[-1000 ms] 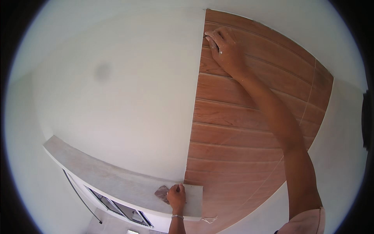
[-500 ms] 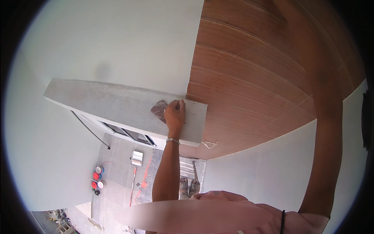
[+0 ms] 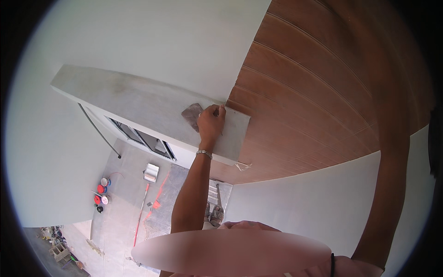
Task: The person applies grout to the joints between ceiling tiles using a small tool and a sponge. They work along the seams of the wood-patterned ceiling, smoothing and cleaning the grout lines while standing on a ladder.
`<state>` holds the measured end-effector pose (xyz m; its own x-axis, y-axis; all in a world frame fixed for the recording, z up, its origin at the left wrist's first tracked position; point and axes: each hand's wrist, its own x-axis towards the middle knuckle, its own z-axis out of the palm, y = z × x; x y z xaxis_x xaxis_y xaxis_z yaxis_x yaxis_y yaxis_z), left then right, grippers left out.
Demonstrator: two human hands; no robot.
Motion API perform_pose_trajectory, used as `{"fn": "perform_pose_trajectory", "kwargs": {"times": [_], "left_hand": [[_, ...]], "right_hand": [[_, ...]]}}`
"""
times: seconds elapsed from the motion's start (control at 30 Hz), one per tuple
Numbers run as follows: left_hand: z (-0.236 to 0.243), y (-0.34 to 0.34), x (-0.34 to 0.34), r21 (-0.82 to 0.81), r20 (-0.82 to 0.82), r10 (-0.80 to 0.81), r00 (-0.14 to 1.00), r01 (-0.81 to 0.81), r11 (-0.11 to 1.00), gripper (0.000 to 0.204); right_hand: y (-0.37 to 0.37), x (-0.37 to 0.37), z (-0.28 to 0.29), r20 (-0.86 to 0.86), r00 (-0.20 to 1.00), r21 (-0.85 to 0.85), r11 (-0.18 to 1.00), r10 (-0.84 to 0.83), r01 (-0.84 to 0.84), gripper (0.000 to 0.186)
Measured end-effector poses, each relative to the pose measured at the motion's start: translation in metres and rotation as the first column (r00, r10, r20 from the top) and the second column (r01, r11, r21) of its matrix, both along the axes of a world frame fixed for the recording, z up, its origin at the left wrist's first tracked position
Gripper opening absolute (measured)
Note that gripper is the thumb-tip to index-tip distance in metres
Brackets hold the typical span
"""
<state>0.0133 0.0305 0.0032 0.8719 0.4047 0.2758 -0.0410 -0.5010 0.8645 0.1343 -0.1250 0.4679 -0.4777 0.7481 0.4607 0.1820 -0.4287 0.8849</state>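
Observation:
My left hand, with a bracelet at its wrist, rests on a grey ledge near its right end. Its fingers are curled closed, and what may be inside them is hidden. Against its left side lies a flat reddish-brown piece, perhaps sandpaper; I cannot tell whether the hand grips its edge. My right arm reaches up along the right side towards wood-look brown panelling. The right hand is dark and smeared near the top rim, so its fingers cannot be made out.
White cables poke out below the ledge's right end. Far below on the floor are a long-handled tool with a broad pale head, paint pots and orange-red strips. My feet stand by a ladder. A dark rod leans near a window.
The whole view has tilted clockwise, and the floor things appear further left and higher. My left hand stays beside the reddish-brown piece on the ledge. The right arm remains raised.

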Motion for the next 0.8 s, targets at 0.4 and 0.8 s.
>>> {"fn": "perform_pose_trajectory", "kwargs": {"times": [0.4,0.8], "left_hand": [[0.008,0.135,-0.002,-0.288,0.150,0.110,0.983,-0.063,0.956,0.037],[-0.016,0.193,-0.004,0.362,0.026,0.366,0.930,-0.350,0.864,0.028]], "right_hand": [[0.002,-0.021,-0.020,-0.201,0.969,0.013,0.989,-0.141,0.147,0.017],[-0.013,-0.040,-0.191,-0.593,0.805,0.197,0.970,0.001,0.144,0.028]]}}
